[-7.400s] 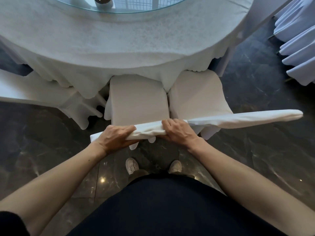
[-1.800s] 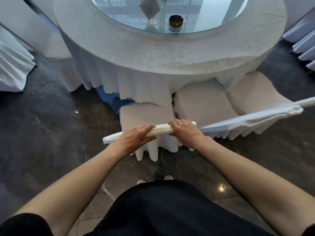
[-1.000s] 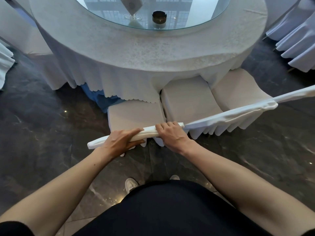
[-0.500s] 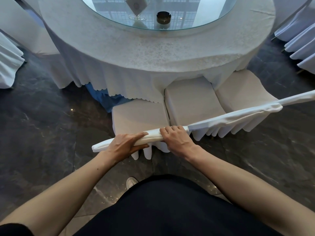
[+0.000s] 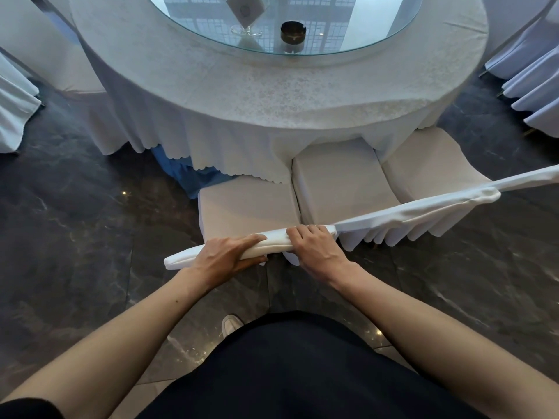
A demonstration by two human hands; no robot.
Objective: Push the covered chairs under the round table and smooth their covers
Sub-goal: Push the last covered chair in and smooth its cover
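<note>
Being gripped at its back top by left hand (image 5: 225,255) & right hand (image 5: 316,247), curled over it side by side, the chair (image 5: 248,207) has hardly been shifted vs. 0.5 s ago: seat front lies at the table (image 5: 272,95) cloth hem, less tucked than its 2 neighbours (image 5: 341,176), so more push is judged needed.

Three covered chairs (image 5: 338,176) are ranged side by side before the round table (image 5: 272,95); on its glass turntable (image 5: 378,31) an ashtray (image 5: 292,31) is set right of a card stand (image 5: 245,13).
</note>
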